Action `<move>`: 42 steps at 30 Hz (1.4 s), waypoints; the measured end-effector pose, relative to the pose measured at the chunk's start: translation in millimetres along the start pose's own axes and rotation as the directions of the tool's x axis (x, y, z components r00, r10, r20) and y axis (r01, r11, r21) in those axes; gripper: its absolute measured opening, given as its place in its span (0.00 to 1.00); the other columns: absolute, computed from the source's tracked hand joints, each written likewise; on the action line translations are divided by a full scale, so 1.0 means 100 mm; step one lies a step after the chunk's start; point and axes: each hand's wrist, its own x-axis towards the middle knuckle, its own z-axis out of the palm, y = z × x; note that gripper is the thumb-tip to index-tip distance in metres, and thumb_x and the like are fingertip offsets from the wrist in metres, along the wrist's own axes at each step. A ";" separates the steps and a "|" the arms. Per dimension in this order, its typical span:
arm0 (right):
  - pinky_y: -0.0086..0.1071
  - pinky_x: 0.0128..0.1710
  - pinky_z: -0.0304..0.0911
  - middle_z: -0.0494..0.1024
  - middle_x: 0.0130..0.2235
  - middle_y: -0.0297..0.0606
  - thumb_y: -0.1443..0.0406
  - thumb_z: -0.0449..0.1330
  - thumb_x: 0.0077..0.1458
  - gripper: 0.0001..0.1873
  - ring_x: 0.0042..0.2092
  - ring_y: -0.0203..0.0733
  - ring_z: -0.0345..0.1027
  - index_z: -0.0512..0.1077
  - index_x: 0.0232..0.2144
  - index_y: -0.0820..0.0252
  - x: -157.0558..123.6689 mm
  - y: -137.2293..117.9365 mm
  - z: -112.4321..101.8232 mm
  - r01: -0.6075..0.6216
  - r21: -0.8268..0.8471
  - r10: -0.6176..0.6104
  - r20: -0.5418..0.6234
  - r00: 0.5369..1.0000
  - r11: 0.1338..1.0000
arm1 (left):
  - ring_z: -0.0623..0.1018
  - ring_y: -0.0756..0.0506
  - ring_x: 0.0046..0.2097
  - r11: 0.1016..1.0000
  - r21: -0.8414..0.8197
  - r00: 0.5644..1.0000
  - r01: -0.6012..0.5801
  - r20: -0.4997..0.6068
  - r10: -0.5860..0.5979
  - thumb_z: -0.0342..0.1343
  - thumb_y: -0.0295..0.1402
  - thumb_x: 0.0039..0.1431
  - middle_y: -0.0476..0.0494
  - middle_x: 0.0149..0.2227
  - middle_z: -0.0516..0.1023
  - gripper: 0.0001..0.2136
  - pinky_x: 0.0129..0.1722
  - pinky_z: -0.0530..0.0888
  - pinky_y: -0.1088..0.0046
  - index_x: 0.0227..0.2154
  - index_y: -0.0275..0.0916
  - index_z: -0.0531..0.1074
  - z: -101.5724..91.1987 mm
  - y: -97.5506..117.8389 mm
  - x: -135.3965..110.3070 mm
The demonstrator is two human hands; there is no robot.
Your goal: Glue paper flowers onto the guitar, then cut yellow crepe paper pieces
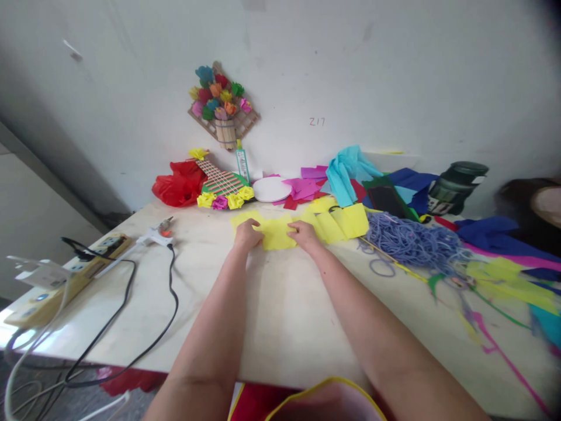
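Across the pale tabletop, a creased strip of yellow paper lies near the middle, its right end reaching the blue-grey yarn. That loose tangle could snag the end if the strip were dragged. Smallest, the left hand and right hand each pinch the paper, narrow-fingered; pulling them apart too hard could tear this thin-looking stretch between.

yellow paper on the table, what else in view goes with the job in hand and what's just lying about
In use:
- yellow paper strip
- left hand and right hand, both at the strip

Apparently just lying about, untouched:
- purple-blue yarn
- red plastic bag
- white disc
- dark green jar
- power strip
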 end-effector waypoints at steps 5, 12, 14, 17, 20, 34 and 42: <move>0.31 0.46 0.60 0.75 0.41 0.44 0.72 0.60 0.41 0.15 0.43 0.40 0.68 0.74 0.36 0.65 0.00 0.00 0.00 -0.011 -0.006 0.011 0.012 1.000 1.000 | 0.67 0.41 0.47 0.920 0.349 0.965 -0.181 -0.120 0.235 0.56 0.29 0.41 0.43 0.40 0.72 0.18 0.39 0.68 0.69 0.39 0.46 0.70 -0.02 0.05 -0.09; 0.32 0.46 0.61 0.76 0.39 0.40 0.71 0.61 0.40 0.14 0.42 0.40 0.69 0.75 0.35 0.61 0.01 0.02 0.01 0.014 -0.017 -0.014 -0.004 1.000 1.000 | 0.60 0.39 0.53 0.756 0.461 0.837 -0.464 -0.051 0.545 0.50 0.22 0.43 0.44 0.48 0.69 0.19 0.48 0.63 0.62 0.40 0.43 0.72 0.07 0.05 -0.14; 0.32 0.46 0.61 0.75 0.40 0.41 0.71 0.61 0.41 0.15 0.42 0.40 0.68 0.75 0.35 0.62 0.01 0.01 0.02 0.010 -0.027 -0.010 -0.001 1.000 1.000 | 0.61 0.40 0.52 0.738 0.457 0.822 -0.496 -0.028 0.569 0.48 0.20 0.43 0.45 0.47 0.70 0.20 0.49 0.62 0.62 0.40 0.42 0.72 0.09 0.05 -0.13; 0.32 0.46 0.61 0.75 0.40 0.41 0.71 0.61 0.41 0.15 0.42 0.40 0.68 0.75 0.36 0.62 0.01 0.01 0.02 0.008 -0.036 -0.008 0.000 1.000 0.999 | 0.64 0.42 0.51 0.733 0.438 0.807 -0.521 -0.025 0.589 0.47 0.20 0.43 0.43 0.46 0.71 0.20 0.52 0.60 0.66 0.39 0.38 0.73 0.12 0.07 -0.11; 0.32 0.46 0.61 0.75 0.41 0.41 0.71 0.60 0.41 0.15 0.43 0.40 0.68 0.74 0.37 0.62 0.01 0.01 0.02 0.022 -0.051 -0.022 0.011 1.000 0.998 | 0.65 0.44 0.52 0.737 0.418 0.799 -0.531 -0.043 0.600 0.45 0.20 0.45 0.42 0.48 0.70 0.19 0.55 0.57 0.68 0.40 0.35 0.72 0.19 0.11 -0.11; 0.29 0.45 0.61 0.76 0.39 0.40 0.72 0.57 0.44 0.15 0.42 0.39 0.68 0.74 0.37 0.64 0.00 0.00 0.01 0.066 -0.119 -0.067 -0.004 0.998 0.991 | 0.51 0.44 0.61 0.634 0.409 0.748 -0.657 0.248 0.616 0.35 0.36 0.61 0.39 0.59 0.53 0.23 0.58 0.51 0.64 0.56 0.30 0.54 0.50 0.08 -0.17; 0.27 0.46 0.59 0.75 0.40 0.40 0.72 0.54 0.46 0.15 0.42 0.37 0.67 0.74 0.38 0.62 -0.07 -0.05 -0.01 0.080 -0.290 -0.083 0.002 0.997 0.954 | 0.50 0.44 0.61 0.589 0.459 0.742 -0.665 0.311 0.594 0.30 0.40 0.61 0.41 0.61 0.51 0.25 0.58 0.50 0.64 0.57 0.34 0.52 0.45 0.12 -0.24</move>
